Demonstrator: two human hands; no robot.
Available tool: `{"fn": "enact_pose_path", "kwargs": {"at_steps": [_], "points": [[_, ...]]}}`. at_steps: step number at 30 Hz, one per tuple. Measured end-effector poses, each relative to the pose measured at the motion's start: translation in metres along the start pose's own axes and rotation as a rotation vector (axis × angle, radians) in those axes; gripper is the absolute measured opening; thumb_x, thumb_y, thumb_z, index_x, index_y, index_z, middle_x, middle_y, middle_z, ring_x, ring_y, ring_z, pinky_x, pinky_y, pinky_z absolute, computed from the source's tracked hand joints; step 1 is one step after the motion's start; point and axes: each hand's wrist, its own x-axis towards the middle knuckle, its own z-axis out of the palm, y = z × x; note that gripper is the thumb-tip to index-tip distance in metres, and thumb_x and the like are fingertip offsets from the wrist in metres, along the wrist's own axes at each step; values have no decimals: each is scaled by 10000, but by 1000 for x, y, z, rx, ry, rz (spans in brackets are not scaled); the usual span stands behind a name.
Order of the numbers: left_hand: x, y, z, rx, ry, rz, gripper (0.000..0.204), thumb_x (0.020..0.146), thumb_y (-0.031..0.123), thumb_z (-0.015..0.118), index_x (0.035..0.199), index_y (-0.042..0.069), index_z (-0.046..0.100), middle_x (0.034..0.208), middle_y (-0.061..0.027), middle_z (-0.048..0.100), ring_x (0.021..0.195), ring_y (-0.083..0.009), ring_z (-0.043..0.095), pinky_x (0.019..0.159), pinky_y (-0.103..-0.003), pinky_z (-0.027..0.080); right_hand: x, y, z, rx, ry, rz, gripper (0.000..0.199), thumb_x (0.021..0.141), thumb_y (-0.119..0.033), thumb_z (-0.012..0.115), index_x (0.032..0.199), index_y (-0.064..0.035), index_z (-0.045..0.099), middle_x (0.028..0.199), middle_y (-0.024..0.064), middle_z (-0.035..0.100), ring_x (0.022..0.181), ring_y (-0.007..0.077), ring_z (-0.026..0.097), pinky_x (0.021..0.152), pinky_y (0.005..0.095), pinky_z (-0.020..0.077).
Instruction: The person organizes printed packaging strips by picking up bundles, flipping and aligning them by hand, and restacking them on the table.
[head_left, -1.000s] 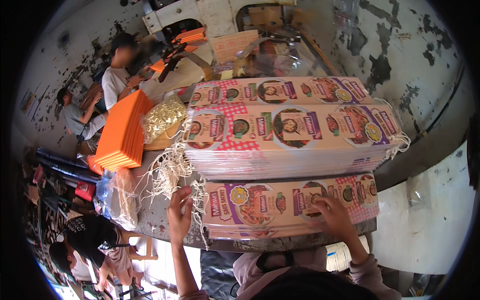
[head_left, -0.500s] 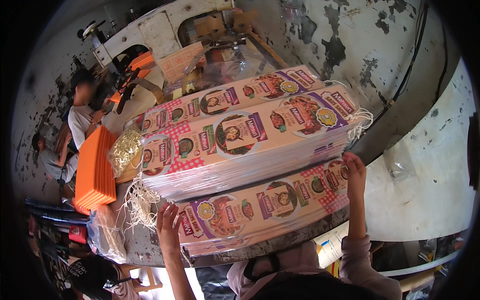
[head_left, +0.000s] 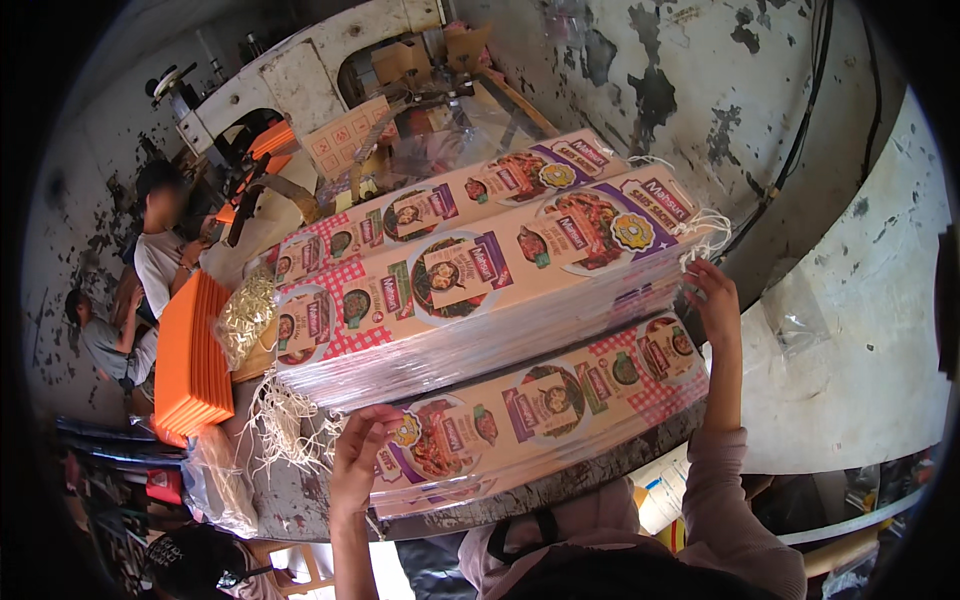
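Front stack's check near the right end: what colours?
Red and white; the front stack's check shows best in the head view.

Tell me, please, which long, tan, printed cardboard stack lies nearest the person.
The low, plastic-wrapped tan cardboard stack, with the person's left hand at its left end; the taller middle stack and the rear stack lie beyond it.

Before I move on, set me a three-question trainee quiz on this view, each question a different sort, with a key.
1. Which of the person's hands is nearer the white strings at the right end of the middle printed-cardboard stack?
2. True or false: the left hand is at the left end of the nearest printed-cardboard stack.
3. Fill in: the bagged small pieces beside the orange panels are ___-coloured.

Key: 1. The right hand. 2. True. 3. Gold.
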Motion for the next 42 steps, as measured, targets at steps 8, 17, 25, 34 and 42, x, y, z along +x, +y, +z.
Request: {"fn": "enact_pose_path", "kwargs": {"at_steps": [8,17,25,34,42], "points": [[2,11,6,86,-163,-25,237,862,123,427,1049,-21,448,984,-97,541,947,-143,490,805,-246,354,15,-30,-16,-89,-232,89,288,802,-83,422,1055,51,462,993,102,528,906,158,503,740,284,407],[-1,8,10,67,-185,-18,285,848,181,457,1045,-24,449,990,-113,539,939,-166,508,805,-264,382,31,-34,-22,221,-331,213,295,663,17,462,954,63,486,902,103,507,872,207,493,784,326,404],[1,15,17,41,-248,-4,236,863,93,417,1058,-40,433,1000,-110,534,968,-172,492,841,-278,363,24,-45,-13,212,-213,352,248,600,-37,499,841,-17,555,870,46,519,827,153,476,792,315,344],[18,13,50,15,-397,30,229,814,-16,388,1037,-47,431,1023,-113,504,983,-182,483,861,-285,359,27,-50,-19,304,-204,310,102,680,10,501,782,16,499,874,117,529,855,192,476,803,324,405],[28,-22,73,-38,-531,111,244,847,79,431,1068,-24,438,1015,-105,520,980,-170,487,838,-284,378,15,-10,-14,623,-93,281,282,705,33,477,982,72,435,997,155,455,885,221,472,794,303,432]]}}
